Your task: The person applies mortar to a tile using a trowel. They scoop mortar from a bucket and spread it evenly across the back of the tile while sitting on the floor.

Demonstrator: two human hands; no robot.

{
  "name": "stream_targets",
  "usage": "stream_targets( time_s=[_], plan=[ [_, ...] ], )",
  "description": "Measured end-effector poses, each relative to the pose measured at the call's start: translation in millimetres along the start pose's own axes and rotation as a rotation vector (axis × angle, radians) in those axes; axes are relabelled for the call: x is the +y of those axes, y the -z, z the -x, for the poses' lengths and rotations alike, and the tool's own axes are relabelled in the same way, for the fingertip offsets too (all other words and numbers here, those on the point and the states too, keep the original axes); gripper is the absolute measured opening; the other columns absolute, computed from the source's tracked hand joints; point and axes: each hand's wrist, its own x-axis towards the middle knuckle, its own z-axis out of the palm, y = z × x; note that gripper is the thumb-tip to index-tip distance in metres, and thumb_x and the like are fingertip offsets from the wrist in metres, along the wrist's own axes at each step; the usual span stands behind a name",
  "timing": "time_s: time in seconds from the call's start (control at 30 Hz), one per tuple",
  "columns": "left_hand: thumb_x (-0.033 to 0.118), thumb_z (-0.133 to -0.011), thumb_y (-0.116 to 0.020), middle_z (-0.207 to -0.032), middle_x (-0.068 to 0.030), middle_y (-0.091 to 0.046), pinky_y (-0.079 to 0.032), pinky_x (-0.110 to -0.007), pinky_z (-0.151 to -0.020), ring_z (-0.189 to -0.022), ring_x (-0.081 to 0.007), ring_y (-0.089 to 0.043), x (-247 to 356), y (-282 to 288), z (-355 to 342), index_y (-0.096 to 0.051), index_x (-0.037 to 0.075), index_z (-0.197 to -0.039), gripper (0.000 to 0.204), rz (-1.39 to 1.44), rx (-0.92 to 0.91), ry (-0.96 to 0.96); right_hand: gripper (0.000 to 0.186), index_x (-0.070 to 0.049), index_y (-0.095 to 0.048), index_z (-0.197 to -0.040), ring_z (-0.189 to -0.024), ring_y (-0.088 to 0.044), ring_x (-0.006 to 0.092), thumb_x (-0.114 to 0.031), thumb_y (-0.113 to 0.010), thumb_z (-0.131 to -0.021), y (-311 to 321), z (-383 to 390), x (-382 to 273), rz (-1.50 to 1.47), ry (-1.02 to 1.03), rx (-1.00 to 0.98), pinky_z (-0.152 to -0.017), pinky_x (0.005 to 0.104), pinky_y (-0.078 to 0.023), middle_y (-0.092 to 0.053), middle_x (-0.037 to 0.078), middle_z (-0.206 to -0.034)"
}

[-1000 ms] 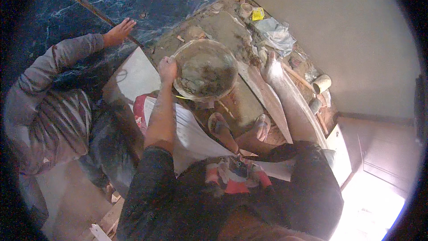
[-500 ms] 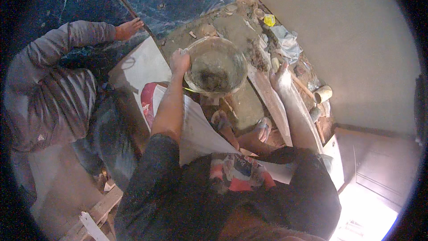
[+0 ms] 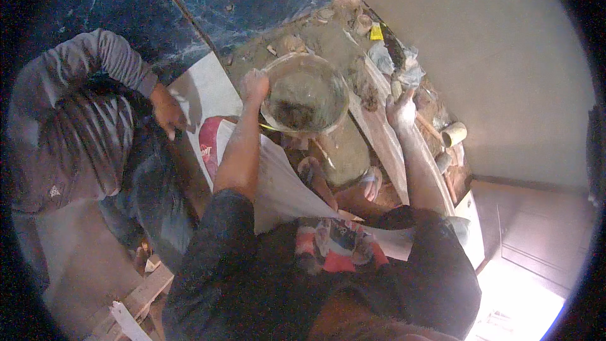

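Note:
My left hand is closed round the left rim of a wide round basin, held up before me. Some dark, wet-looking mix lies in the bottom of the basin. To its right my dusty, whitened right hand is apart from the basin, fingers spread with nothing seen in them. Beneath that forearm runs a pale woven sack strip. A white sack with a red patch lies below my left forearm.
At the left a co-worker in a grey sleeve bends close, hand by a white panel. Dark blue veined slabs stand beyond. Plastic bags, a wooden handle and a pale cup lie along the right wall.
The co-worker's hand has come down from the dark slab's edge towards the white panel. My hands have hardly moved; the basin stays in my left hand.

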Motion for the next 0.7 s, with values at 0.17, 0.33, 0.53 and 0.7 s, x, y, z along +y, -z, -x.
stream_targets(
  time_s=[0.17, 0.33, 0.53, 0.7],
  plan=[
    [0.034, -0.084, -0.050, -0.109, -0.0203, -0.062, -0.047, -0.048, -0.088, -0.101, -0.0392, -0.059, 24, 13, 5, -0.063, 0.005, -0.105, 0.038, 0.127, -0.045, 0.157, 0.080, 0.012, -0.029, -0.134, -0.095, -0.060, 0.0446, -0.037, -0.064, -0.081, 31, 5, -25, -0.089, 0.036, -0.028, -0.082, 0.0461, -0.048, -0.059, 0.034, -0.103],
    [0.035, -0.082, -0.053, -0.099, -0.0189, -0.064, -0.048, -0.049, -0.082, -0.094, -0.0402, -0.060, 44, 17, 9, -0.064, 0.006, -0.100, 0.036, 0.056, -0.076, -0.084, 0.059, 0.000, -0.039, -0.129, -0.086, -0.062, 0.0414, -0.030, -0.060, -0.082, 39, 5, -23, -0.083, 0.504, -0.069, -0.075, 0.0471, -0.049, -0.062, 0.026, -0.094],
    [0.030, -0.083, -0.057, -0.095, -0.0200, -0.064, -0.047, -0.051, -0.077, -0.093, -0.0390, -0.060, 33, -7, 15, -0.062, 0.004, -0.090, 0.028, 0.311, 0.125, -0.060, 0.039, 0.000, -0.049, -0.113, -0.077, -0.064, 0.0397, -0.027, -0.056, -0.085, 49, -1, -86, 0.378, 0.685, -0.485, -0.068, 0.0495, -0.051, -0.065, 0.022, -0.083],
    [0.026, -0.085, -0.058, -0.092, -0.0193, -0.064, -0.047, -0.050, -0.075, -0.089, -0.0401, -0.060, 81, 30, 47, -0.059, 0.005, -0.090, 0.022, 0.163, 0.090, -0.225, 0.032, -0.001, -0.053, -0.112, -0.080, -0.066, 0.0333, -0.014, -0.051, -0.083, 2, 7, -130, 0.500, 0.747, -0.496, -0.069, 0.0441, -0.054, -0.066, 0.018, -0.082]
  ],
)
